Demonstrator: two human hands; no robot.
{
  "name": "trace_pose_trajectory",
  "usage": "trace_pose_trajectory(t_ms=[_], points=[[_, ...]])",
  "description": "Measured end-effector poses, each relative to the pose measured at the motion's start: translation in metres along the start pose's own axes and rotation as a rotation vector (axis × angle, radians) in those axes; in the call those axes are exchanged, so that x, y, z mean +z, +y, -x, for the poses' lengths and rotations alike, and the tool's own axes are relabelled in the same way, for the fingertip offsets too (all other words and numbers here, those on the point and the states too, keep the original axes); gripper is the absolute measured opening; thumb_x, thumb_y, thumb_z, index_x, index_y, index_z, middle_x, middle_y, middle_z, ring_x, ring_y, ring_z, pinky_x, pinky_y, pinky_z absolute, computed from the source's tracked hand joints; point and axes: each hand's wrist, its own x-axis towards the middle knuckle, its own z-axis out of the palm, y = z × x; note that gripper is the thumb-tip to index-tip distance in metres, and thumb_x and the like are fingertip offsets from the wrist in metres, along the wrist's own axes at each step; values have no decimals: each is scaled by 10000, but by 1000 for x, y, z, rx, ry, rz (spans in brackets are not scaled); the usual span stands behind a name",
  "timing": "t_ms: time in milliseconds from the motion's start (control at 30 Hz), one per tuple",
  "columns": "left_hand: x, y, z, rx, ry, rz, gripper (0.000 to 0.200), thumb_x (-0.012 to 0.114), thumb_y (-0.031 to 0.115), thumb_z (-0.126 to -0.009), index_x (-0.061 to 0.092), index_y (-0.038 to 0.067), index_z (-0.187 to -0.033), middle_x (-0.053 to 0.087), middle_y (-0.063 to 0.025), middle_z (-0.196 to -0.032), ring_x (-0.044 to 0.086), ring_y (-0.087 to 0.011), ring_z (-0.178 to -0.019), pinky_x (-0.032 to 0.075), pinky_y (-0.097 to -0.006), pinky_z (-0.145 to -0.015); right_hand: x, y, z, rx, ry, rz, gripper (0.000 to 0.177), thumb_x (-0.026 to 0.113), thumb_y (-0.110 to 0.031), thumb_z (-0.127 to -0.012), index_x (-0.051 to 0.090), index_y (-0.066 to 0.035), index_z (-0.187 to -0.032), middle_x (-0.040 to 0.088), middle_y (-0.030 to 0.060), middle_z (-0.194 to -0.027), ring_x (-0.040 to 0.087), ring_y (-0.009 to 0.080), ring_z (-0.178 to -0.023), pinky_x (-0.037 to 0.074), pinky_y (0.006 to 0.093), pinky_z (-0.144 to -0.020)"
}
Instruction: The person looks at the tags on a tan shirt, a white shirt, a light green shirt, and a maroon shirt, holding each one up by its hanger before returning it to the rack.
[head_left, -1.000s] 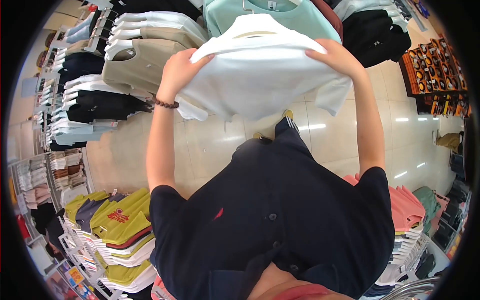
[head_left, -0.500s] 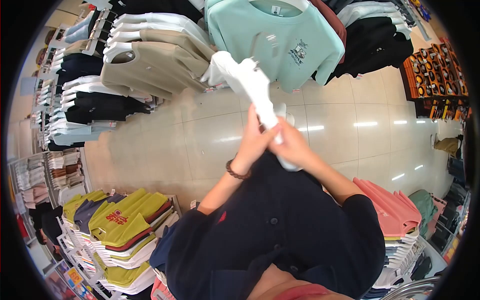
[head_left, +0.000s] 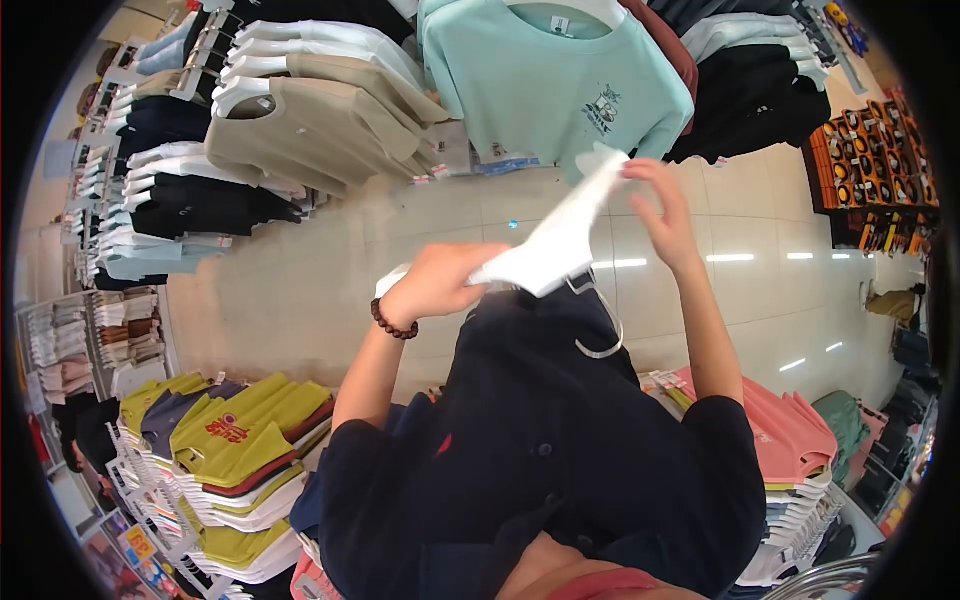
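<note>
A white clothes hanger (head_left: 548, 250) with a metal hook is held tilted over the floor in front of my body, somewhat blurred by motion. My left hand (head_left: 437, 280), a beaded bracelet at its wrist, is closed around the hanger's left arm and hides part of it. The hook curves down toward my dark shirt. My right hand (head_left: 665, 210) is at the hanger's raised far end, its fingertips close to or touching the tip, with thumb and fingers apart. Beyond hangs a mint-green sweatshirt (head_left: 545, 85) with a small dark print.
Beige tops (head_left: 300, 130) and dark and white garments hang at the left. Black tops (head_left: 750, 105) hang at the right, near an orange display rack (head_left: 868, 160). Yellow-green shirts (head_left: 230, 430) and pink shirts (head_left: 785, 425) flank me. Tiled floor (head_left: 380, 235) lies between the racks.
My hands were together on the white hanger and have moved apart. My left hand has shifted left, my right hand up and right. The hanger has turned to slant up to the right.
</note>
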Motion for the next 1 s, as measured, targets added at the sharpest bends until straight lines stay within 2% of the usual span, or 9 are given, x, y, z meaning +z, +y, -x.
trace_pose_trajectory(t_ms=[67,133,233,333,533,600,733,833,1000], points=[[8,1,-4,146,-31,-48,453,654,92,-811,616,151,-1259,701,-75,-1093,664,-302,-951,531,-367,-762,15,-17,4,53,-106,-101,211,653,-192,-878,691,-9,-976,677,130,-1063,630,274,-932,477,420,-797],[13,4,-9,170,-8,-53,400,654,80,-812,638,141,-1206,701,-70,-1056,655,-308,-922,525,-377,-772,24,-11,15,129,-752,57,284,608,-263,-934,647,13,-880,643,123,-824,608,230,-791,461,371,-734],[18,-10,-16,231,4,-191,360,681,100,-798,643,119,-1156,692,-74,-991,644,-309,-885,514,-392,-772,34,-9,32,462,-821,-34,420,532,-363,-970,645,6,-803,604,179,-679,584,370,-675,444,436,-658],[25,-25,-13,185,194,-223,285,698,123,-811,655,102,-1092,676,-85,-918,639,-302,-858,503,-407,-764,43,5,63,563,-615,-155,404,505,-343,-990,622,-7,-798,605,199,-714,584,378,-682,418,448,-637],[46,-46,-14,-25,95,117,261,618,309,-932,676,61,-990,654,-116,-789,615,-255,-741,458,-368,-678,54,-22,76,522,-398,73,363,459,-290,-1012,593,-24,-805,593,201,-689,586,410,-702,429,473,-638],[51,-47,-17,-272,-34,142,400,542,417,-945,683,44,-959,653,-167,-744,635,-362,-764,478,-422,-717,56,-27,73,529,-397,111,359,454,-280,-1016,579,-29,-792,591,194,-674,589,421,-700,430,490,-640],[65,-46,-18,-312,56,309,385,506,386,-968,665,38,-922,632,-179,-704,626,-376,-732,464,-452,-691,56,-23,66,525,-349,134,348,455,-282,-1019,577,-32,-810,584,199,-665,589,422,-692,427,490,-625],[71,-39,-18,-226,267,200,326,512,312,-993,624,22,-893,586,-142,-645,588,-270,-605,420,-375,-579,54,-23,61,539,-327,102,324,458,-278,-1022,577,-34,-846,582,204,-662,590,420,-685,427,485,-614],[70,-25,-12,-311,407,175,294,440,296,-1027,603,61,-958,624,-188,-678,611,-406,-655,460,-476,-610,58,-21,58,472,-281,50,285,466,-266,-1026,581,-37,-902,581,208,-658,587,425,-661,428,482,-601]])
